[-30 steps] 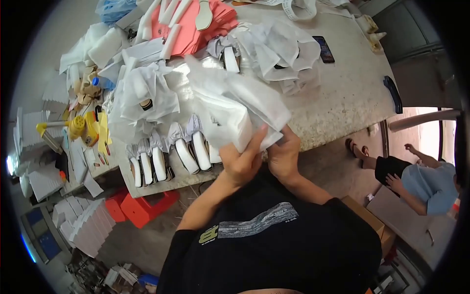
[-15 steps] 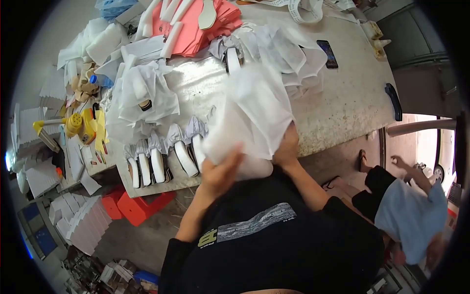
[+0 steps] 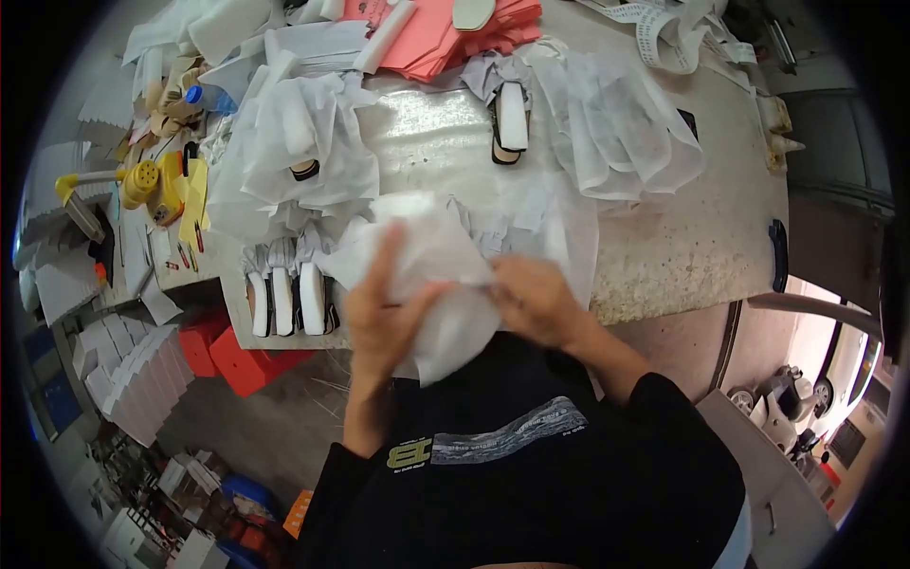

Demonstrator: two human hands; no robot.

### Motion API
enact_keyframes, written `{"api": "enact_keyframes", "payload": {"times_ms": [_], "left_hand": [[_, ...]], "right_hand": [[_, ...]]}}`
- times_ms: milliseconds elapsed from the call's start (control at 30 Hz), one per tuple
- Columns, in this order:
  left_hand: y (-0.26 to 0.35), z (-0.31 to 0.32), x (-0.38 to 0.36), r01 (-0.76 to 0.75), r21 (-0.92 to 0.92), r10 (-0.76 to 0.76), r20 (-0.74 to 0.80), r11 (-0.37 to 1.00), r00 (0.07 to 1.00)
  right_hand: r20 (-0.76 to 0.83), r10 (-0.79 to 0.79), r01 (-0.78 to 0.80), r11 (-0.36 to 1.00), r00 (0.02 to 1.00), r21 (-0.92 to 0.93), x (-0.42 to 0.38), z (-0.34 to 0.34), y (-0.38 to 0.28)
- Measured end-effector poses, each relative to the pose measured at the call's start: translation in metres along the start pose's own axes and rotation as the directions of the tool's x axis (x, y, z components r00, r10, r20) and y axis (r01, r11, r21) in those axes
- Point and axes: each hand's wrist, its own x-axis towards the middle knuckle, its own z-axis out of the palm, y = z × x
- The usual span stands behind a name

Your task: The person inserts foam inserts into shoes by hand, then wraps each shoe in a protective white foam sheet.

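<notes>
In front of my chest is a crumpled, translucent white bag (image 3: pixel 455 327), bunched around a bulky shape that I cannot make out. My left hand (image 3: pixel 379 308) presses against its left side, thumb and fingers around it and blurred by motion. On the other side, my right hand (image 3: pixel 536 299) pinches the bag's edge with curled fingers. Left of my hands, several sandals (image 3: pixel 282 302) with white foam strips and grey-white paper stand in a row at the table edge. A further sandal (image 3: pixel 510 123) with a foam strip lies beyond my hands.
A layered pile of white bags (image 3: pixel 616 123) lies right of the far sandal; another white pile (image 3: pixel 303 142) is at left. Pink sheets (image 3: pixel 427 43) are at the back of the table (image 3: pixel 682 242). A yellow tool (image 3: pixel 166 190) and red bins (image 3: pixel 237 356) are left.
The white bag has gone from spread and raised to lower and bunched between my hands. My view has shifted right, and the person in light blue at right is mostly out of view.
</notes>
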Motion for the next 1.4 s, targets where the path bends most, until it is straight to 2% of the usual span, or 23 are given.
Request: {"api": "enact_keyframes", "payload": {"times_ms": [67, 100, 133, 167, 200, 333, 433, 500, 567, 600, 667, 733, 767, 833, 900, 933, 1000, 1033, 1167, 1233, 1267, 1333, 1400], "left_hand": [[-0.021, -0.046, 0.013, 0.163, 0.049, -0.154, -0.143, 0.985, 0.978], [-0.038, -0.069, 0.008, 0.218, 0.030, -0.203, -0.255, 0.976, 0.945], [-0.050, -0.083, 0.003, 0.269, 0.002, -0.251, -0.360, 0.963, 0.899], [-0.043, -0.090, 0.008, 0.435, -0.201, -0.473, -0.511, 0.878, 0.718], [-0.047, -0.091, 0.008, 0.438, -0.205, -0.477, -0.516, 0.875, 0.711], [-0.066, -0.107, -0.007, 0.274, -0.334, -0.431, -0.651, 0.902, 0.625], [-0.069, -0.091, 0.002, 0.310, -0.262, -0.400, -0.710, 0.914, 0.579], [-0.077, -0.083, 0.005, 0.287, -0.265, -0.391, -0.615, 0.920, 0.684], [-0.069, -0.074, 0.013, 0.298, -0.148, -0.323, -0.616, 0.943, 0.718], [-0.072, -0.070, 0.016, 0.305, -0.153, -0.330, -0.635, 0.940, 0.698], [-0.078, -0.063, 0.016, 0.170, -0.034, -0.162, -0.535, 0.985, 0.829], [-0.063, -0.060, 0.021, 0.205, 0.069, -0.151, -0.460, 0.976, 0.875], [-0.063, -0.056, 0.023, 0.193, 0.064, -0.143, -0.456, 0.979, 0.878], [-0.064, -0.048, 0.025, -0.065, 0.158, 0.118, -0.356, 0.985, 0.927], [-0.038, -0.034, 0.016, -0.152, 0.534, 0.220, -0.066, 0.832, 0.973], [-0.029, -0.027, 0.006, -0.155, 0.530, 0.219, -0.061, 0.834, 0.974], [-0.017, -0.020, -0.009, -0.511, 0.333, 0.452, 0.243, 0.792, 0.859], [-0.017, -0.020, -0.015, -0.512, 0.337, 0.454, 0.239, 0.790, 0.858], [-0.036, -0.017, -0.037, -0.274, 0.268, 0.324, -0.166, 0.924, 0.931], [-0.010, 0.000, -0.057, -0.404, 0.205, 0.444, -0.210, 0.891, 0.871], [-0.015, -0.001, -0.057, -0.402, 0.211, 0.443, -0.215, 0.891, 0.870], [-0.029, -0.003, -0.055, -0.403, 0.125, 0.416, -0.422, 0.907, 0.805], [-0.040, -0.024, -0.061, -0.047, 0.149, 0.103, -0.394, 0.988, 0.913]], "right_hand": [[-0.094, 0.365, -0.317, 0.890, 0.926, 0.329, 0.041, -0.002, 0.051], [-0.304, 0.355, -0.320, 0.934, 0.884, 0.161, 0.058, 0.007, 0.083], [-0.431, 0.273, -0.397, 0.889, 0.860, -0.229, 0.071, 0.025, 0.120], [-0.515, 0.142, -0.460, 0.685, 0.845, -0.565, 0.078, 0.045, 0.153], [-0.509, 0.138, -0.452, 0.688, 0.850, -0.568, 0.078, 0.060, 0.176], [-0.517, 0.303, -0.495, 0.821, 0.801, -0.284, 0.082, 0.105, 0.239], [-0.550, 0.149, -0.389, 0.852, 0.822, -0.351, 0.083, 0.099, 0.241], [-0.523, 0.403, -0.527, 0.843, 0.751, -0.108, 0.084, 0.062, 0.207], [-0.340, 0.544, -0.461, 0.836, 0.767, 0.298, 0.076, 0.006, 0.111], [-0.294, 0.491, -0.405, 0.860, 0.820, 0.310, 0.062, -0.013, 0.069], [-0.147, 0.284, -0.241, 0.936, 0.947, 0.255, 0.021, -0.043, 0.002], [0.102, -0.103, 0.084, 0.980, 0.989, 0.179, 0.011, -0.070, -0.053], [0.093, -0.101, 0.085, 0.982, 0.990, 0.168, 0.012, -0.073, -0.068], [0.456, -0.044, 0.092, 0.992, 0.889, -0.084, 0.014, -0.072, -0.090], [0.443, -0.400, 0.556, 0.772, 0.802, -0.310, 0.012, -0.043, -0.068], [0.443, -0.394, 0.551, 0.774, 0.805, -0.313, 0.015, -0.029, -0.057], [0.430, -0.249, 0.409, 0.850, 0.868, -0.332, 0.023, 0.001, -0.040], [0.429, -0.254, 0.413, 0.848, 0.867, -0.333, 0.018, 0.004, -0.034], [0.018, -0.171, 0.171, 0.985, 0.985, 0.005, 0.008, 0.064, -0.041], [-0.165, -0.043, 0.078, 0.974, 0.985, 0.214, 0.029, 0.092, -0.027], [-0.243, 0.032, 0.049, 0.946, 0.970, 0.320, 0.045, 0.115, -0.027], [-0.365, 0.206, 0.018, 0.850, 0.908, 0.526, 0.051, 0.130, -0.011], [-0.299, 0.031, -0.008, 0.997, 0.954, 0.080, 0.089, 0.126, 0.010]]}}
